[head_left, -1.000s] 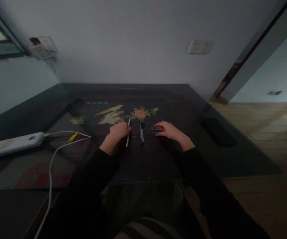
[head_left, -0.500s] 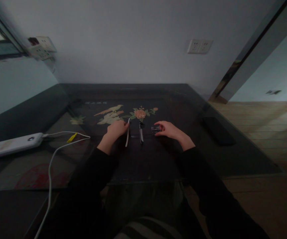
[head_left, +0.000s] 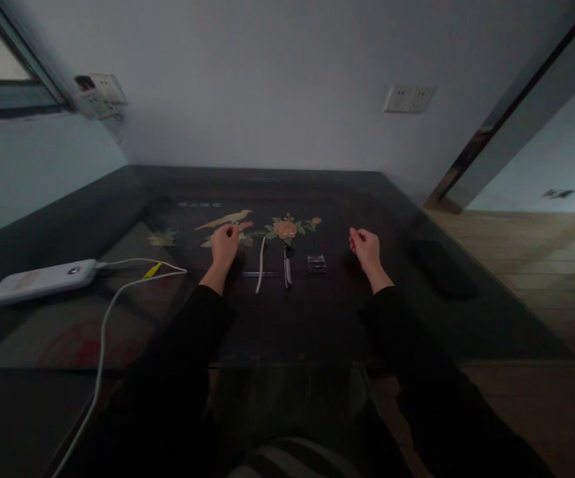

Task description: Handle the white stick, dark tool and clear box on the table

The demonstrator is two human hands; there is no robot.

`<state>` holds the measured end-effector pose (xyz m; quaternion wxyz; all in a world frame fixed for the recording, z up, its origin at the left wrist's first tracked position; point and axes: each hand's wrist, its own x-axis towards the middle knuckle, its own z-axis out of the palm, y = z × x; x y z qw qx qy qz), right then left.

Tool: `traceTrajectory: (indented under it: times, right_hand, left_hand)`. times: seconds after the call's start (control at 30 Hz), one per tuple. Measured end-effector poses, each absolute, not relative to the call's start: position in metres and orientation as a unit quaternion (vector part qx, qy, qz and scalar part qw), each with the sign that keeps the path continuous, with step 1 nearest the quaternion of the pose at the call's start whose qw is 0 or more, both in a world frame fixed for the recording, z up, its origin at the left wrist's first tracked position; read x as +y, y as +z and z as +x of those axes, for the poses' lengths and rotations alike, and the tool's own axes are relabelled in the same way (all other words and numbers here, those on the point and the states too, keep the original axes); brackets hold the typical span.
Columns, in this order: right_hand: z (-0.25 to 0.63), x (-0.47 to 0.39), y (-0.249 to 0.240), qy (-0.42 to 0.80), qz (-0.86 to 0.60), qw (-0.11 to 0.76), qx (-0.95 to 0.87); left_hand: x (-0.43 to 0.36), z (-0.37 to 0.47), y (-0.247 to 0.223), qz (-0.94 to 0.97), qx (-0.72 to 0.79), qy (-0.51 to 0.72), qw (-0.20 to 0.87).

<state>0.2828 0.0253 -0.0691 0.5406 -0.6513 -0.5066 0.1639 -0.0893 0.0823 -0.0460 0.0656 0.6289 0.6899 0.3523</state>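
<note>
Between my hands, three small things lie in a row on the dark glass-topped table (head_left: 267, 325). Leftmost is a thin, slightly curved white stick (head_left: 260, 269). Beside it lies what looks like a razor (head_left: 288, 271), black and silver, its head end pointing away from me. On the right sits a small clear case (head_left: 317, 263) with dark bars across it. My left hand (head_left: 224, 249) is curled closed to the left of the white stick, not touching it. Right of the case, my right hand (head_left: 366, 250) is also curled closed; red shows at its fingertips.
A white power bank (head_left: 41, 281) lies at the left, its white cable (head_left: 102, 338) with a yellow tag (head_left: 153, 270) running off toward me. A black phone-like slab (head_left: 441, 269) lies at the right. Sockets (head_left: 410, 99) are on the wall behind.
My left hand has let go of the white stick and drawn back left. My right hand has released the clear case and moved right. The view has shifted slightly.
</note>
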Motion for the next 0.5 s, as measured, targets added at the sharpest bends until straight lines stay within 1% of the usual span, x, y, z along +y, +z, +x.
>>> traceTrajectory:
  times: [0.1,0.2,0.3,0.5]
  right_hand:
    - [0.280,0.031,-0.067,0.110,-0.718,0.506,-0.466]
    - [0.276,0.036,-0.065,0.068,-0.757,0.478,-0.440]
    - [0.272,0.035,-0.063,0.051,-0.750,0.479,-0.453]
    - [0.269,0.032,-0.061,0.067,-0.710,0.461,-0.528]
  left_hand:
    - [0.085,-0.088,-0.046,0.612,0.709,0.339,0.086]
    - [0.086,-0.083,-0.045,0.603,0.741,0.277,0.100]
    - [0.088,-0.079,-0.044,0.605,0.753,0.242,0.096]
    - [0.089,-0.082,-0.045,0.610,0.741,0.259,0.111]
